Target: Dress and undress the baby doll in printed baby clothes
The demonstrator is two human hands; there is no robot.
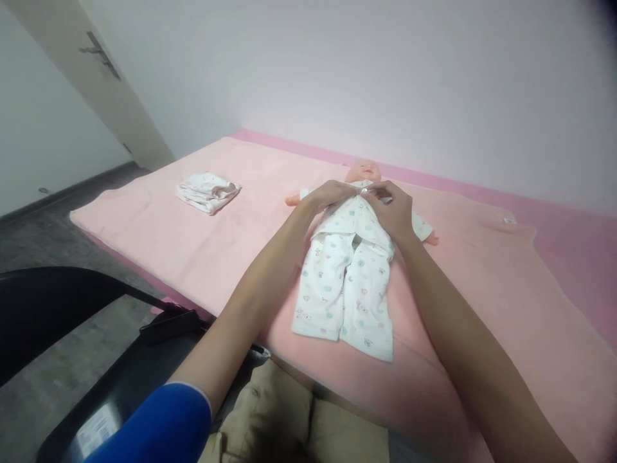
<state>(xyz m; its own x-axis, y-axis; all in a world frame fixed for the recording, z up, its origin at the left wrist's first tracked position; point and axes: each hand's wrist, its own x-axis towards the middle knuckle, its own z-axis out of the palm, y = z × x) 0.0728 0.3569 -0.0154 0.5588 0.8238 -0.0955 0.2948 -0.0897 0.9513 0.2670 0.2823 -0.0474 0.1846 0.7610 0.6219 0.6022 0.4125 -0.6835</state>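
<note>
Item: pink plastic baby doll point(365, 171), lying face-up on a pink fleece blanket point(193, 244), dressed in a white printed cotton top point(351, 220) and matching trousers point(344, 289). Our left hand point(330, 193) and right hand point(394, 207) each pinch the top's front edges together, just under the chin. Also: folded white cloth point(208, 191), well apart, leftward.

doll's outfit point(347, 283) — white, pastel prints | blanket point(202, 238) — pink | folded cloth point(207, 191) white | sleeve point(159, 427) blue
</note>
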